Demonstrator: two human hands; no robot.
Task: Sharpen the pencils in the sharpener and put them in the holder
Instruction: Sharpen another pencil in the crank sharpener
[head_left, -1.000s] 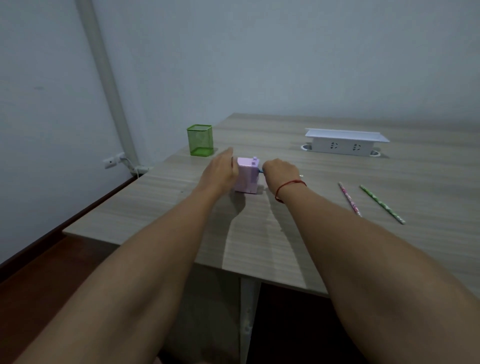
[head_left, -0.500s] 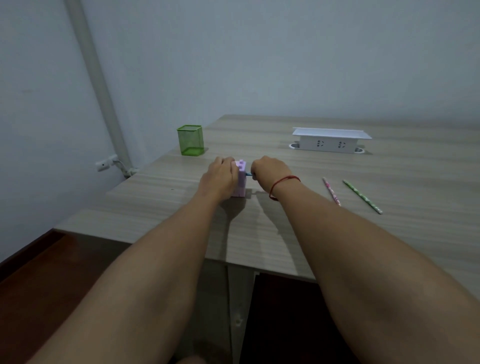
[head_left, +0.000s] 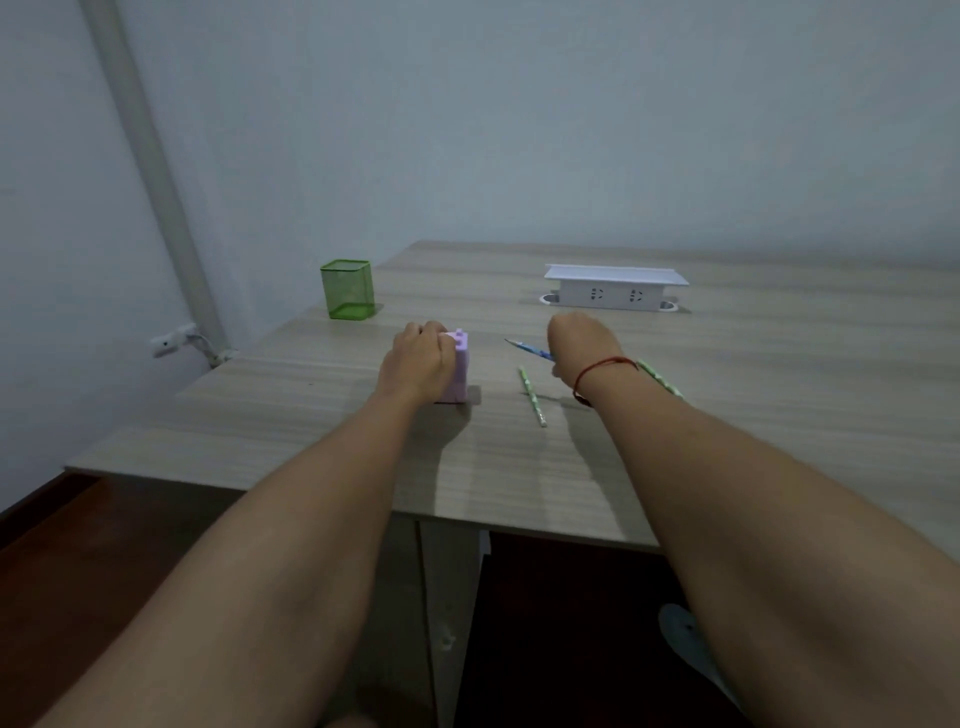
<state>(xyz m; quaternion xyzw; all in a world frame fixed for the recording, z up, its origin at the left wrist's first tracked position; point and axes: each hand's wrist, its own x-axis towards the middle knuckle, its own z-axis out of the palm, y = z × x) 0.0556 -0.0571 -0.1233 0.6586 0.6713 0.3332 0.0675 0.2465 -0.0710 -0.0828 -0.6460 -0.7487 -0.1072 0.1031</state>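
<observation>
Now the right hand (head_left: 582, 345) had drawn the blue pencil (head_left: 529, 349) clear of the pink sharpener (head_left: 457, 371), grip pinching it, tip sharp; left hand (head_left: 418, 361) clasped the sharpener; green mesh holder (head_left: 348, 289) probably next

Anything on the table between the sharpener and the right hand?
Head view: the pink sharpener and right hand are apart; between them lie a green pencil and the held blue pencil's tip.

Green mesh holder (head_left: 348, 290), lilac sharpener (head_left: 457, 371)
</observation>
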